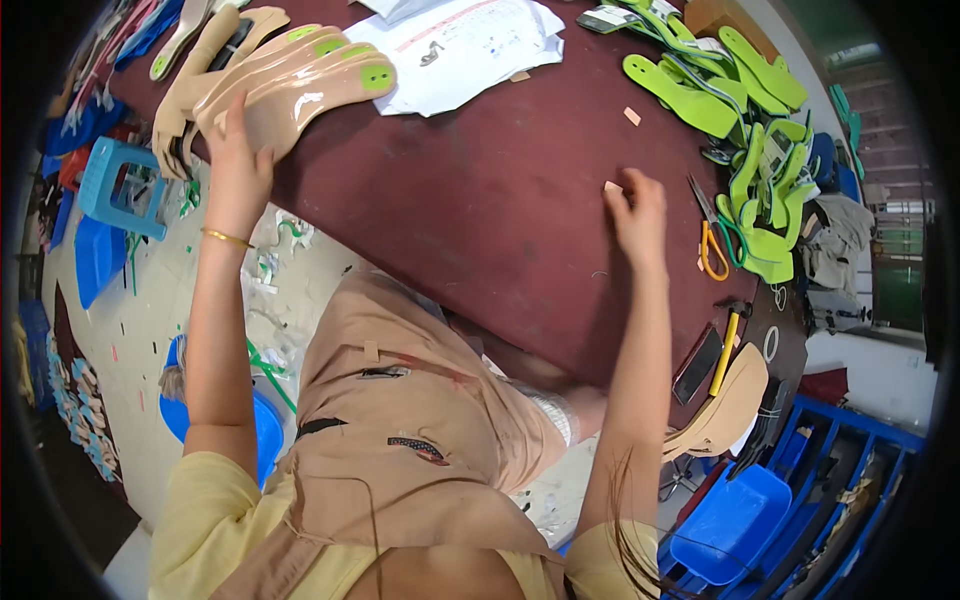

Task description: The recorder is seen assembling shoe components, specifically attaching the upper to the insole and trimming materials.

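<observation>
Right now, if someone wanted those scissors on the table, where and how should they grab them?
Probably by the orange handle loop and the green handle loop, coming from the person's near side. On the scissors, both loops face roughly toward the person while the blades point away. The green insoles crowd the right, so the left looks freer.

Soles (300,95) tbl (450,180) L, papers (480,50) back ctr, scissors (711,219) R

A short-sleeved pale yellow shirt (205,515) is worn beneath a tan apron (470,415) marked by dark patches (418,450), while the left wrist (233,222) is ringed by a thin gold-coloured bangle (228,238).
</observation>
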Available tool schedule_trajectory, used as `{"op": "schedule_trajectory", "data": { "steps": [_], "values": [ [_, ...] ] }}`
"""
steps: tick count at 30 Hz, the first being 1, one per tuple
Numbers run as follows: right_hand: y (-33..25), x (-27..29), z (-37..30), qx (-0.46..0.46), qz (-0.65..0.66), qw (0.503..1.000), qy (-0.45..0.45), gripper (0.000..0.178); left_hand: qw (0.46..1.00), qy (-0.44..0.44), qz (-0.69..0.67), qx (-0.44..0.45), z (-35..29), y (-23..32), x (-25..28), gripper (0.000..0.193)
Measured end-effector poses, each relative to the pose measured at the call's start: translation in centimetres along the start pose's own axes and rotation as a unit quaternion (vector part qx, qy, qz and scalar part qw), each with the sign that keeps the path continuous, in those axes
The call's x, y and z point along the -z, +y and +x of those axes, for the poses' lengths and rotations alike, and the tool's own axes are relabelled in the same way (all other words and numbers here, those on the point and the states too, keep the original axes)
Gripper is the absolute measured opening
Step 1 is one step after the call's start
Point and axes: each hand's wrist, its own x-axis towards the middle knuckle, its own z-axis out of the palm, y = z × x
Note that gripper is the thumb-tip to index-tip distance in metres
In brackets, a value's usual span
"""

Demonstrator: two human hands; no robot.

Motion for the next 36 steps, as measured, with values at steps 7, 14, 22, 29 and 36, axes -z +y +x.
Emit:
{"op": "schedule_trajectory", "data": {
  "steps": [7,14,22,29,36],
  "values": [
    [-6.2,2.8,-7.7,-0.147,0.355,0.885,-0.264,0.010,0.938,0.146,0.229,-0.214,0.8,-0.6,2.1,0.069],
    [3.4,16.8,-15.2,-0.415,0.193,0.887,0.064,0.014,0.970,0.107,-0.006,-0.220,-0.7,7.9,-0.1,0.043],
    [22.8,24.9,-21.7,-0.520,-0.314,0.794,0.018,0.032,0.946,0.012,-0.156,-0.284,-4.5,18.2,-3.8,0.025],
    [24.8,26.3,-21.6,-0.523,-0.368,0.768,-0.028,0.025,0.925,-0.044,-0.242,-0.289,-6.9,22.0,-4.4,0.023],
    [6.0,22.3,-25.9,-0.238,-0.237,0.883,0.329,0.010,0.777,-0.405,-0.468,-0.115,-13.2,25.8,-5.4,0.020]
  ]
}}
